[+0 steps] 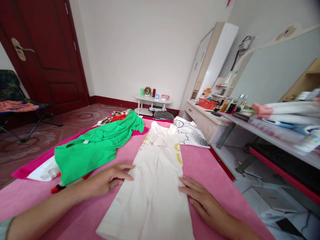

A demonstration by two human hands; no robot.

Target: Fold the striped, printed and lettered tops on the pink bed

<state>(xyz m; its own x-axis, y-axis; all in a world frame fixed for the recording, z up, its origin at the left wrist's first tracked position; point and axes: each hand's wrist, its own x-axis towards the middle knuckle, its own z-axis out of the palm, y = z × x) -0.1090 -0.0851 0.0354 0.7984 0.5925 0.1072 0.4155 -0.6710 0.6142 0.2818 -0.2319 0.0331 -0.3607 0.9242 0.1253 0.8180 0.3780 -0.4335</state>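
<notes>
White trousers [162,186] lie spread on a pink cloth-covered surface, their legs toward me and their waist bunched at the far end. Yellow lettering shows along their right side. My left hand [112,178] rests its outstretched fingertips on the left edge of the trousers. At the opposite edge, my right hand [203,200] lies with fingers extended, the tips touching the fabric. Neither hand grasps anything. Left of the trousers is a crumpled green garment [97,143]. A folded white garment with black print [191,133] lies beyond them on the right.
A dressing table [197,111] with a red basket [207,103] and bottles stands to the right, beside a glass-topped desk [262,130]. A small white table [152,99] is against the far wall. A folding chair [22,113] stands at left near the dark red door [45,50].
</notes>
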